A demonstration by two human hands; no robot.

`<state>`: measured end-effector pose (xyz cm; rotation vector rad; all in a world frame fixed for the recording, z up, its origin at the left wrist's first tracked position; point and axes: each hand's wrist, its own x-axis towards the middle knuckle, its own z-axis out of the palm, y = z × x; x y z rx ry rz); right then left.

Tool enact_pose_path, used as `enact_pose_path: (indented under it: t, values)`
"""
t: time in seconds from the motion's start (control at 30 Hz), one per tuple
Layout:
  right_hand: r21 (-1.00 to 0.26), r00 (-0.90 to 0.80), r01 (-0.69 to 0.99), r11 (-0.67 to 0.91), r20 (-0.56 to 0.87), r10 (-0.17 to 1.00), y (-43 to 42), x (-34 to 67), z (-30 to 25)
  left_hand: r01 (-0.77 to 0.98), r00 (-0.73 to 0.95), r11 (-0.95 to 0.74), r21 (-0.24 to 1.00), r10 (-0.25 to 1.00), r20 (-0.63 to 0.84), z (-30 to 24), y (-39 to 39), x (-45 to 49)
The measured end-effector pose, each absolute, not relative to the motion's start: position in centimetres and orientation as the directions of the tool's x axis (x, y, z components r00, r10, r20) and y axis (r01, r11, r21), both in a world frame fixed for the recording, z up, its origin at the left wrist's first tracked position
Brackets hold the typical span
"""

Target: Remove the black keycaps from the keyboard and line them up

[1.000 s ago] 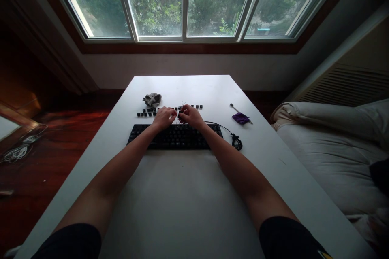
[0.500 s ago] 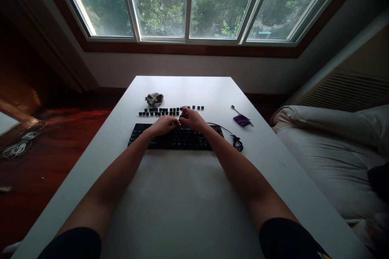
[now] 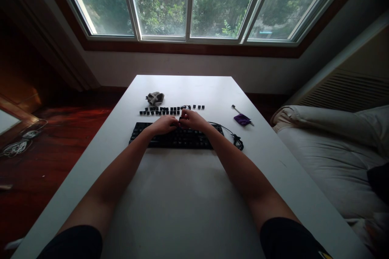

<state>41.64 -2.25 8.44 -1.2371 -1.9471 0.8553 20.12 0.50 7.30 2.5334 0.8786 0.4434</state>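
A black keyboard [image 3: 170,141] lies crosswise on the white table [image 3: 182,194]. Over its back edge, near the middle, both hands meet with their fingertips close together. My left hand [image 3: 165,124] has its fingers curled and pressed together at the keys; what they grip, if anything, is hidden. My right hand [image 3: 193,120] is closed in a pinch, with a small dark bit showing at the fingertips that is too small to name. Behind the hands stand rows of loose black keycaps [image 3: 156,111], a few more of them [image 3: 199,107] to the right.
A crumpled grey cloth [image 3: 154,98] sits behind the keycaps. On the right are a coiled black cable [image 3: 238,142] and a purple cloth-like item [image 3: 242,119] with a thin brush-like stick [image 3: 235,108]. A padded grey seat [image 3: 322,149] flanks the table's right side.
My right hand has lowered slightly toward the keyboard, and its fingers are drawn in more. The left hand stays nearly in place. The view has shifted very slightly.
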Motion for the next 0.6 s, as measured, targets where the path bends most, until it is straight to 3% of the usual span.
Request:
enact_pose_path:
  t: [0.07, 0.2, 0.37, 0.47, 0.6]
  values:
    - [-0.795, -0.339, 0.480, 0.370, 0.221, 0.914, -2.2, 41.6, 8.0, 0.509, 0.754, -0.721, 0.471, 0.637, 0.160, 7.2, 0.4, 20.1]
    - [-0.660, -0.418, 0.566, 0.494, 0.286, 0.862, -2.9, 41.3, 8.1, 0.517, 0.755, -0.743, 0.426, 0.630, 0.182, 6.8, 0.5, 19.9]
    - [-0.576, -0.334, 0.668, 0.471, 0.334, 0.881, -4.3, 41.0, 7.8, 0.555, 0.738, -0.743, 0.373, 0.647, 0.191, 6.2, 0.3, 20.1]
    - [-0.674, -0.254, 0.606, 0.423, 0.340, 0.906, -4.7, 41.4, 6.5, 0.616, 0.704, -0.716, 0.330, 0.688, 0.178, 6.0, -0.2, 20.5]
    - [-0.865, -0.129, 0.395, 0.308, 0.280, 0.951, -4.6, 41.7, 4.4, 0.629, 0.704, -0.720, 0.295, 0.688, 0.177, 5.6, -0.6, 20.7]
